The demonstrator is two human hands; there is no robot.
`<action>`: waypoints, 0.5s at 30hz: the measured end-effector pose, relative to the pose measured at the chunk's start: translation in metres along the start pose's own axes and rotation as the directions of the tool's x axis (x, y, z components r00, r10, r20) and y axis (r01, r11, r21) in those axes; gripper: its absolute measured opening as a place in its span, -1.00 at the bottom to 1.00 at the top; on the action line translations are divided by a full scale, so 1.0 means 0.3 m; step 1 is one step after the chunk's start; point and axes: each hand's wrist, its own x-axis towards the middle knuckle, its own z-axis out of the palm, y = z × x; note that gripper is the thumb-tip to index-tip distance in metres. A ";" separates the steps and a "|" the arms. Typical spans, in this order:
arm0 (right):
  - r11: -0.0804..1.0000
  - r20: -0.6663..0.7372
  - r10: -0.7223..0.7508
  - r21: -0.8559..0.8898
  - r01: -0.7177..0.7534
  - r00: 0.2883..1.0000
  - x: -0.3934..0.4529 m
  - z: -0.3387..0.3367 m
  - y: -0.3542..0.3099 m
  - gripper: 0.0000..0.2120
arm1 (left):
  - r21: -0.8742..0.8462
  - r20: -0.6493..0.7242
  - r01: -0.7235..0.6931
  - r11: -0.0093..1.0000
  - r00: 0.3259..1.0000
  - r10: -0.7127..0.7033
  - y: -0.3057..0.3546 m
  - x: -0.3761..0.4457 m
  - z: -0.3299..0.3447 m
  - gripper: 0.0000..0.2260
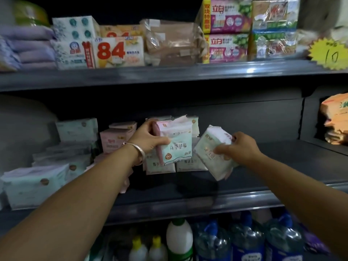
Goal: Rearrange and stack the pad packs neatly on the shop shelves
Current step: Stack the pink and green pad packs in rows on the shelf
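My left hand [150, 137], with a silver bangle on the wrist, grips an upright mint and pink pad pack [176, 143] over the middle shelf [188, 198]. My right hand [239, 146] grips a second pale green pad pack [212, 151], tilted, just to the right of the first. Below and behind both lie more pad packs [160, 166] in a low row. Further pad packs [35, 183] are piled at the shelf's left end, and pink packs [114, 138] stand behind them.
The upper shelf [169, 72] carries soap boxes [118, 51], tissue packs and a yellow price tag [329, 53]. Bottles [178, 240] and blue water jugs [246, 242] stand below. Orange packs [337, 117] sit at the far right. The middle shelf's right half shows bare dark surface.
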 end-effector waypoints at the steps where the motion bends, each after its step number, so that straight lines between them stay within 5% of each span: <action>1: 1.000 -0.003 0.008 0.010 -0.008 1.000 0.013 0.006 -0.005 -0.59 | 0.006 0.023 -0.022 1.000 0.999 0.022 -0.004 0.003 -0.002 -0.53; 8: 0.977 -0.009 0.096 0.193 -0.092 0.995 0.059 0.067 0.007 -0.58 | 0.010 0.085 -0.023 1.000 0.996 0.022 -0.081 0.005 0.011 -0.28; 15: 0.966 -0.052 0.059 0.256 -0.044 0.997 0.061 0.079 0.025 -0.61 | -0.480 0.313 0.220 0.849 0.947 -0.068 -0.050 -0.012 0.043 -0.45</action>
